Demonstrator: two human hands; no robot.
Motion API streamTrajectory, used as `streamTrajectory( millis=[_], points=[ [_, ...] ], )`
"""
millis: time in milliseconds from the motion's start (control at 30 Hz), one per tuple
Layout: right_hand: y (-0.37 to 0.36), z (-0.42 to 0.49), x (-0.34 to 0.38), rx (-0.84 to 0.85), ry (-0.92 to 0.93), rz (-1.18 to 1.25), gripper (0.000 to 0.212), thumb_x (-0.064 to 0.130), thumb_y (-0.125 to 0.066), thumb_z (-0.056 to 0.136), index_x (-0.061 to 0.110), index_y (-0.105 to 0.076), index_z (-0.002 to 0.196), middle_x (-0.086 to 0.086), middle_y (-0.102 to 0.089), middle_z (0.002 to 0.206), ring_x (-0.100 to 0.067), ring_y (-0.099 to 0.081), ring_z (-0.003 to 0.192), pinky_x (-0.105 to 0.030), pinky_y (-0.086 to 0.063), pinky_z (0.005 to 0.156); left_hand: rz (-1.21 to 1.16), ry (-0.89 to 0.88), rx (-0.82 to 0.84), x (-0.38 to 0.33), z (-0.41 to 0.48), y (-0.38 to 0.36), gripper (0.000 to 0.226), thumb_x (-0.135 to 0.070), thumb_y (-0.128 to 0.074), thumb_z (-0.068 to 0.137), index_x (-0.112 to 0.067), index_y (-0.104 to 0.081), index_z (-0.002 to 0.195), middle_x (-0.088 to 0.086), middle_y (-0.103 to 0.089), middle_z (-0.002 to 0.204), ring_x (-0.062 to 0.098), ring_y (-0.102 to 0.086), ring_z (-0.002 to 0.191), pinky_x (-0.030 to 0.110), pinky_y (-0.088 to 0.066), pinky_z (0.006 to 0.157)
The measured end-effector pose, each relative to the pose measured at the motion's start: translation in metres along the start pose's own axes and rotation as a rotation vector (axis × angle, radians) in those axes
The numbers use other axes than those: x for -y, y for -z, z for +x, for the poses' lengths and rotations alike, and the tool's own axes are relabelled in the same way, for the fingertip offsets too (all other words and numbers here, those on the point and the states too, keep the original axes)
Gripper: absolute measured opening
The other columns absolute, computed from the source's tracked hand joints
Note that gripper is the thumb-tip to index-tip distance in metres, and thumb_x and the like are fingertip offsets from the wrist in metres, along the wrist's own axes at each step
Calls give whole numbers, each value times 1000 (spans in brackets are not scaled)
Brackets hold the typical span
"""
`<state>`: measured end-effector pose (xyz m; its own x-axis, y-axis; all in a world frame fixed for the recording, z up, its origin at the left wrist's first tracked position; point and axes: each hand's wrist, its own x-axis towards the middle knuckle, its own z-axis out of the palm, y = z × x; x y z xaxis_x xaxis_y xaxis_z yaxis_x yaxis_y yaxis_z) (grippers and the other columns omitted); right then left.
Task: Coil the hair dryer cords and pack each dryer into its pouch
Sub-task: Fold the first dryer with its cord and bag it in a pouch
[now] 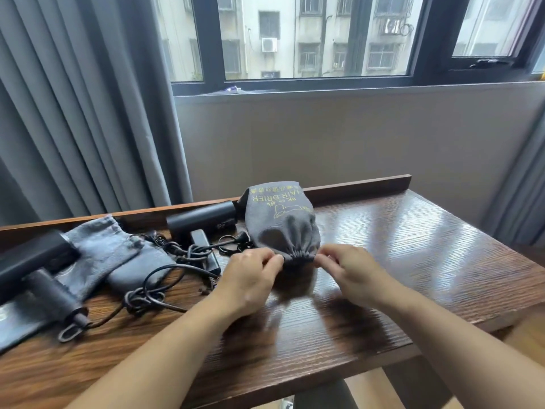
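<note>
The gathered pouch hides whatever fills it; far left of it, one dryer is cut by the view's edge.

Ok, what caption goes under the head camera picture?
The left hand and right hand pinch the gathered mouth of a stuffed grey pouch; two hair dryers lie nearby.

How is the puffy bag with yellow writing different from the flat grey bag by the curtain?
The printed pouch bulges, stuffed full; the flat pouch lies limp. The printed pouch's mouth is bunched shut, pinched by the left hand and right hand; no hand touches the flat pouch. Yellow lettering shows on the printed pouch, none on the flat pouch. Both are grey cloth on the wooden table.
</note>
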<state>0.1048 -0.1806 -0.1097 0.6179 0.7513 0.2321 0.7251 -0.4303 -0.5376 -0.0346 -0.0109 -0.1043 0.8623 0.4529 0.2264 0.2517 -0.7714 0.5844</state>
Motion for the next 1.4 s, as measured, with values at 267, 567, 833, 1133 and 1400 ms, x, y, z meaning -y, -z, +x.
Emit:
streamTrajectory(
  millis=[267, 567, 833, 1133, 1400],
  points=[
    [10, -10, -17, 1, 23, 320, 23, 30, -75, 90, 15, -76, 73, -14, -63, 64, -10, -47, 59, -32, -36, 58, -34, 27, -53, 20, -10, 23, 31, -36, -69, 94, -21, -76, 69, -20, -55, 45, -4, -55, 55, 12, -33, 56],
    [31, -32, -27, 33, 122, 468, 19, 18, -73, 92, 23, -69, 75, -10, -37, 55, -21, -31, 54, -32, -26, 53, 275, 198, 89, 33, -17, 55, 20, -33, -65, 90, -23, -72, 74, -6, -70, 82, 15, -64, 82, 28, -46, 72],
    [5, -8, -25, -515, 10, -182, 17, 39, -80, 81, 24, -74, 75, 4, -60, 73, -21, -59, 67, -33, -47, 64, -184, 127, 700, -2, -19, 57, 18, -36, -83, 78, -20, -77, 72, -2, -59, 59, 10, -42, 49, 23, -32, 47],
    [-20, 4, 9, -52, 174, 879, 36, 17, -95, 62, 6, -60, 64, 3, -56, 60, -8, -41, 57, -24, -33, 53, -895, 150, 38, -18, -17, 5, 15, -8, -71, 93, -16, -80, 101, 8, -52, 67, 6, -46, 50, 14, -43, 56],
    [-13, 6, 17, 133, 108, 716, 46, 46, -90, 56, 21, -51, 53, 13, -37, 59, -15, -30, 61, -39, -18, 58, -300, -346, -5, -13, -9, 1, 21, -30, -77, 85, -33, -80, 105, -11, -49, 80, 2, -50, 70, 10, -37, 66]
  ],
)
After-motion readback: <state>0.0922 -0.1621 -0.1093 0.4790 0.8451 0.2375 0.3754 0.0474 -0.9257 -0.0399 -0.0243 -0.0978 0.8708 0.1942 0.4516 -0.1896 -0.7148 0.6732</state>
